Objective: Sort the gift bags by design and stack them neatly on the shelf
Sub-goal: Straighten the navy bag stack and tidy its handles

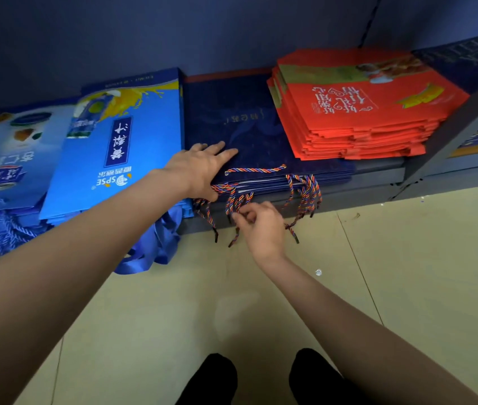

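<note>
A stack of flat navy gift bags (249,124) lies in the middle of the low shelf, its multicoloured cord handles (302,191) hanging over the front edge. My left hand (200,171) lies on the stack's front left corner with fingers straight on top and the thumb down at the edge. My right hand (261,226) is below the edge and pinches some of the hanging cords. A bright blue bag stack (121,147) sits to the left, a pale blue stack (1,159) further left, and a red stack (360,109) on the right.
The grey shelf (378,173) runs along a blue wall just above a pale tiled floor (407,273). Blue ribbon handles (156,244) droop from the bright blue stack to the floor. A dark upright post (459,124) stands at the right, with more navy bags (465,54) behind it.
</note>
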{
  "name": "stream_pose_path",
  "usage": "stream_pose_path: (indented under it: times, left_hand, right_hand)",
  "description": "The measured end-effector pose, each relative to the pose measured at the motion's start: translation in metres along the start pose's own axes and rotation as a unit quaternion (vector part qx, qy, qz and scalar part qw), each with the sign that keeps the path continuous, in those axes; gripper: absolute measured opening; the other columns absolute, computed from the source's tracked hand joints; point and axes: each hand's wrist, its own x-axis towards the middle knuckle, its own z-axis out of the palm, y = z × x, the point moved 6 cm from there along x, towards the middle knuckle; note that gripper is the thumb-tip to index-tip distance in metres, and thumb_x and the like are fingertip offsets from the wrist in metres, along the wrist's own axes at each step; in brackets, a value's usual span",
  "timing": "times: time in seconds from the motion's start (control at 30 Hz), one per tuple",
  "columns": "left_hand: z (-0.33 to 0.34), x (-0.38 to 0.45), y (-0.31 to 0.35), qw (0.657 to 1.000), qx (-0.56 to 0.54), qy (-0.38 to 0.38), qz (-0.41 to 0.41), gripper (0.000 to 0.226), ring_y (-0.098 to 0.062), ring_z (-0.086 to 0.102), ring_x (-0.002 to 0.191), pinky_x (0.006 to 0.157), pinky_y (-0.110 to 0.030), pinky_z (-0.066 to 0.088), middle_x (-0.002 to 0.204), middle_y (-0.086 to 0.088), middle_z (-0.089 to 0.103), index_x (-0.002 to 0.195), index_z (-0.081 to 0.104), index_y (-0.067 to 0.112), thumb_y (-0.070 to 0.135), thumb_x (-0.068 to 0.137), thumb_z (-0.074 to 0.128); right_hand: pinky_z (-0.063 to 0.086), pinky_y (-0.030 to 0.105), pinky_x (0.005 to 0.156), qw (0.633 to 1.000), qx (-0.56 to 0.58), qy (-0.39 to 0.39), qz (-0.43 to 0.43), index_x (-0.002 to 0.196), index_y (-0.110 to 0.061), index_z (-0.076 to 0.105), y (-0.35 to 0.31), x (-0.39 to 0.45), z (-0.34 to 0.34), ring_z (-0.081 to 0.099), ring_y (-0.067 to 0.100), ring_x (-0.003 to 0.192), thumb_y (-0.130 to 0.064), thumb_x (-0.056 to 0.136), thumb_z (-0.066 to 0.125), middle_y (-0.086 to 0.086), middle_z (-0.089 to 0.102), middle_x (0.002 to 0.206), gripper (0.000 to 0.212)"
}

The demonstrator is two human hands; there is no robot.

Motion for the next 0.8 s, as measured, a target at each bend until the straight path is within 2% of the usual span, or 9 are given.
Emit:
stream_pose_path:
  times: [0.13, 0.2, 0.3, 0.4, 0.43, 0.57, 0.63, 0.7, 0.8]
  left_hand:
    - [0.002, 0.000, 0.002, 1.000, 0.005, -0.010, -0.003, 0.101, -0.032, 0.012, 0.143, 0.113, -0.046, 0.023, 0.159, -0.002, 0.001, 0.150, -0.001, 0.029, 0.034, 0.079, 0.071]
    - [0.004, 0.000, 0.003, 1.000, -0.016, -0.016, -0.012, 0.102, -0.033, 0.009, 0.144, 0.114, -0.048, 0.018, 0.159, -0.003, -0.001, 0.150, -0.001, 0.028, 0.034, 0.079, 0.071]
    - [0.006, 0.001, 0.012, 0.996, -0.083, -0.006, -0.038, 0.100, -0.036, 0.002, 0.144, 0.113, -0.051, 0.011, 0.159, -0.007, -0.004, 0.151, 0.002, 0.024, 0.049, 0.079, 0.067]
    - [0.011, -0.003, 0.022, 0.993, -0.080, 0.052, -0.070, 0.096, -0.037, 0.000, 0.144, 0.113, -0.053, 0.008, 0.158, -0.009, -0.002, 0.150, 0.003, 0.020, 0.053, 0.082, 0.062]
    - [0.015, -0.004, 0.023, 0.993, -0.059, 0.071, -0.075, 0.096, -0.037, 0.000, 0.144, 0.114, -0.053, 0.008, 0.158, -0.009, -0.003, 0.150, 0.001, 0.020, 0.051, 0.083, 0.061]
    - [0.023, -0.004, 0.021, 0.992, -0.026, 0.104, -0.070, 0.094, -0.035, 0.001, 0.144, 0.114, -0.052, 0.009, 0.158, -0.008, -0.002, 0.151, -0.002, 0.020, 0.045, 0.085, 0.061]
    - [0.023, -0.004, 0.022, 0.991, -0.030, 0.110, -0.070, 0.094, -0.036, 0.001, 0.144, 0.114, -0.052, 0.009, 0.158, -0.009, -0.001, 0.151, 0.000, 0.020, 0.043, 0.084, 0.062]
    - [0.022, -0.003, 0.022, 0.990, -0.056, 0.114, -0.066, 0.092, -0.036, 0.001, 0.144, 0.114, -0.052, 0.008, 0.158, -0.009, 0.000, 0.150, 0.003, 0.020, 0.042, 0.084, 0.063]
    - [0.018, -0.002, 0.017, 0.984, -0.118, 0.116, -0.062, 0.089, -0.035, 0.000, 0.143, 0.113, -0.054, 0.005, 0.158, -0.009, 0.003, 0.150, 0.010, 0.020, 0.042, 0.083, 0.064]
  right_hand:
    - [0.043, 0.031, 0.080, 0.983, 0.085, 0.088, 0.137, 0.090, -0.008, 0.065, 0.026, 0.007, -0.010, 0.052, 0.018, 0.079, -0.023, 0.081, 0.072, 0.005, 0.053, 0.093, 0.018]
    - [0.047, 0.032, 0.084, 0.974, 0.095, 0.060, 0.196, 0.098, -0.010, 0.067, 0.045, 0.011, -0.002, 0.060, 0.022, 0.088, -0.024, 0.080, 0.073, 0.009, 0.061, 0.104, 0.023]
    - [0.048, 0.031, 0.090, 0.960, 0.124, -0.014, 0.251, 0.106, -0.016, 0.070, 0.056, 0.011, 0.023, 0.063, 0.024, 0.096, -0.028, 0.079, 0.074, 0.011, 0.062, 0.114, 0.030]
    - [0.046, 0.030, 0.081, 0.952, 0.191, 0.003, 0.240, 0.080, -0.021, 0.071, 0.047, 0.011, 0.036, 0.058, 0.020, 0.076, -0.023, 0.076, 0.076, 0.013, 0.065, 0.102, 0.007]
    - [0.046, 0.030, 0.077, 0.948, 0.211, 0.003, 0.237, 0.075, -0.019, 0.070, 0.043, 0.010, 0.037, 0.055, 0.019, 0.072, -0.019, 0.075, 0.076, 0.013, 0.066, 0.094, 0.006]
    - [0.039, 0.019, 0.064, 0.957, 0.223, -0.001, 0.187, 0.076, -0.015, 0.068, 0.034, 0.008, 0.006, 0.050, 0.012, 0.065, -0.007, 0.076, 0.069, 0.012, 0.063, 0.082, 0.008]
    - [0.037, 0.011, 0.057, 0.956, 0.250, -0.018, 0.154, 0.074, -0.014, 0.066, 0.031, 0.006, -0.024, 0.049, 0.003, 0.060, -0.005, 0.081, 0.065, 0.001, 0.061, 0.071, 0.012]
    - [0.038, 0.006, 0.061, 0.956, 0.269, -0.048, 0.108, 0.079, -0.014, 0.068, 0.028, 0.002, -0.057, 0.054, -0.006, 0.063, -0.006, 0.087, 0.062, -0.007, 0.063, 0.074, 0.013]
    - [0.039, 0.007, 0.074, 0.979, 0.194, -0.046, 0.040, 0.089, -0.017, 0.071, 0.031, 0.007, -0.085, 0.054, -0.008, 0.076, -0.007, 0.090, 0.058, 0.000, 0.065, 0.091, 0.017]
